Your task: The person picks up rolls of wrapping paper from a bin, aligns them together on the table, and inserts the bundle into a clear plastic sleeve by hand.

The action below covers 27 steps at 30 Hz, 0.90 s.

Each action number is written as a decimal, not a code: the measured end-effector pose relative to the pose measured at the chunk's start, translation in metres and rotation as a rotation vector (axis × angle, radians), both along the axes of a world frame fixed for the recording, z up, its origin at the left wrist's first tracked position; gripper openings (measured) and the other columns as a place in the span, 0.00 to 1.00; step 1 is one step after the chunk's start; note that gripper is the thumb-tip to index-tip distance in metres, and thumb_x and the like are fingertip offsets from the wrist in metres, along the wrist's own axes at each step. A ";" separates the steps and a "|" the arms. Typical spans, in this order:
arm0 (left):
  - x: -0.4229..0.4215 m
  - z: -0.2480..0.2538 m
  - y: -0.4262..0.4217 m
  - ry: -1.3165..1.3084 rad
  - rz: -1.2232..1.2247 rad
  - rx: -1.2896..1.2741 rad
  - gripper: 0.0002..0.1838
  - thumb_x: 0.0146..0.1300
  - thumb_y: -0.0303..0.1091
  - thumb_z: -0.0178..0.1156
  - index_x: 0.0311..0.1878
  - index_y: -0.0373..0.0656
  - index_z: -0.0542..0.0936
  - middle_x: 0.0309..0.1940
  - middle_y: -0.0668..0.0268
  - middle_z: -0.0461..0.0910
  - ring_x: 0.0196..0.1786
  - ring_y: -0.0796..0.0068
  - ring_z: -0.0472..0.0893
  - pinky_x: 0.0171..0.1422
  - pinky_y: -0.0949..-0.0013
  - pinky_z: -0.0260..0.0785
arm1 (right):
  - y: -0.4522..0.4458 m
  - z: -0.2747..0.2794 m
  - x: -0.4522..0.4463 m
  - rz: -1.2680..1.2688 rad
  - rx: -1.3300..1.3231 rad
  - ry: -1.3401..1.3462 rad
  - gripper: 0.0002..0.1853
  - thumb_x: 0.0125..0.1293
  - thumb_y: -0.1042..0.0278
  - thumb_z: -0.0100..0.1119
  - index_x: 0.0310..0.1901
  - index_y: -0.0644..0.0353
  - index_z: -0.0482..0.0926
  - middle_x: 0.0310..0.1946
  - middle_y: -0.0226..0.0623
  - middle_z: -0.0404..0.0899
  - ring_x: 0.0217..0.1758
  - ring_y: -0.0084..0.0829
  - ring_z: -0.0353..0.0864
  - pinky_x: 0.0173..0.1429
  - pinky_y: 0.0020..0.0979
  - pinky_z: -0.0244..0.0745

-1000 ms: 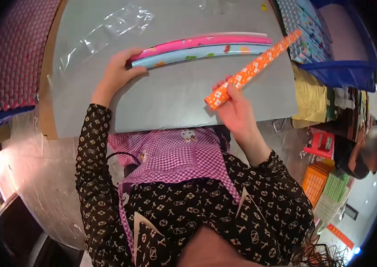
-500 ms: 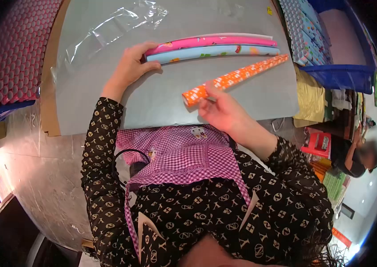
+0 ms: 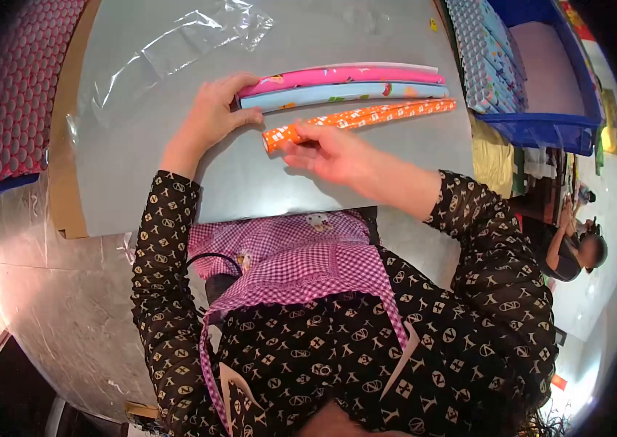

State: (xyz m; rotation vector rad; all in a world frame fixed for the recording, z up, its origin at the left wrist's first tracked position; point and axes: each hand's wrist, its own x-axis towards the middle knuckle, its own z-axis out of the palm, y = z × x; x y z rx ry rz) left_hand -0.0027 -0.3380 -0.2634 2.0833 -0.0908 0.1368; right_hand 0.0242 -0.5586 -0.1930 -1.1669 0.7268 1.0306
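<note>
- The shirt [image 3: 294, 339] is black with a tan print of letters, among them N and Y.
- Over it, the apron [image 3: 308, 266] is purple-and-white check, with a white cartoon face printed near the counter edge.
- The counter [image 3: 141, 146] is grey; no label on its near part can be read.
- The right hand [image 3: 315, 149] is half curled, thumb and forefinger at the left end of the orange roll [image 3: 388, 113]; whether it grips or only touches, I cannot tell.
- The orange roll lies slantwise on the counter, its white print too small to read, its far end close to the blue roll [image 3: 345, 95].
- The left hand [image 3: 221, 109] spans the left ends of two rolls, thumb against the blue roll, fingers on the pink roll [image 3: 352, 75] just behind it.
- Clear film [image 3: 235, 25] lies beyond them.
- A small yellow sticker [image 3: 433, 25] sits near the counter's right edge, its marking unreadable.
- To the right, light-blue patterned rolls [image 3: 487, 54] are stacked at a blue bin [image 3: 534, 116].
- Farther off is a co-worker [image 3: 564, 255], dressed in dark clothes.
</note>
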 end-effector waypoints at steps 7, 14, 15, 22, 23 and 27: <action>0.000 -0.001 0.000 -0.119 -0.014 0.061 0.32 0.47 0.37 0.76 0.57 0.41 0.79 0.43 0.63 0.83 0.38 0.67 0.80 0.45 0.66 0.74 | 0.018 -0.006 0.007 0.020 -0.036 -0.028 0.14 0.74 0.66 0.55 0.54 0.66 0.72 0.44 0.46 0.80 0.45 0.39 0.84 0.53 0.42 0.86; -0.001 -0.001 0.002 -0.020 -0.068 0.054 0.29 0.53 0.45 0.70 0.59 0.49 0.78 0.53 0.63 0.81 0.58 0.58 0.75 0.68 0.60 0.59 | 0.014 -0.007 0.016 0.071 -0.069 0.007 0.11 0.72 0.61 0.60 0.45 0.61 0.76 0.34 0.37 0.81 0.35 0.33 0.86 0.42 0.38 0.88; -0.002 0.001 0.002 -0.044 -0.062 0.069 0.29 0.54 0.46 0.69 0.60 0.48 0.78 0.54 0.64 0.80 0.58 0.59 0.75 0.67 0.60 0.59 | 0.017 -0.005 0.017 0.084 -0.092 0.005 0.11 0.72 0.61 0.60 0.45 0.60 0.76 0.33 0.36 0.81 0.33 0.32 0.86 0.40 0.37 0.88; -0.005 0.012 0.004 -0.069 -0.110 0.168 0.29 0.58 0.49 0.67 0.60 0.46 0.77 0.57 0.64 0.79 0.58 0.63 0.76 0.67 0.59 0.59 | 0.021 -0.006 0.023 0.169 -0.154 0.012 0.10 0.73 0.59 0.59 0.45 0.57 0.77 0.31 0.32 0.81 0.31 0.25 0.85 0.35 0.34 0.87; -0.005 0.011 0.005 -0.068 -0.111 0.169 0.29 0.58 0.49 0.67 0.60 0.46 0.77 0.57 0.64 0.79 0.58 0.63 0.76 0.67 0.59 0.59 | 0.022 -0.006 0.024 0.168 -0.153 0.012 0.10 0.73 0.59 0.59 0.45 0.57 0.77 0.31 0.32 0.81 0.31 0.25 0.85 0.35 0.34 0.87; -0.007 0.009 0.004 -0.132 -0.133 0.207 0.43 0.44 0.59 0.72 0.62 0.45 0.75 0.60 0.62 0.77 0.60 0.59 0.74 0.67 0.57 0.60 | 0.020 -0.006 0.026 0.186 -0.165 0.049 0.11 0.73 0.56 0.59 0.44 0.55 0.77 0.29 0.28 0.81 0.30 0.23 0.84 0.33 0.33 0.86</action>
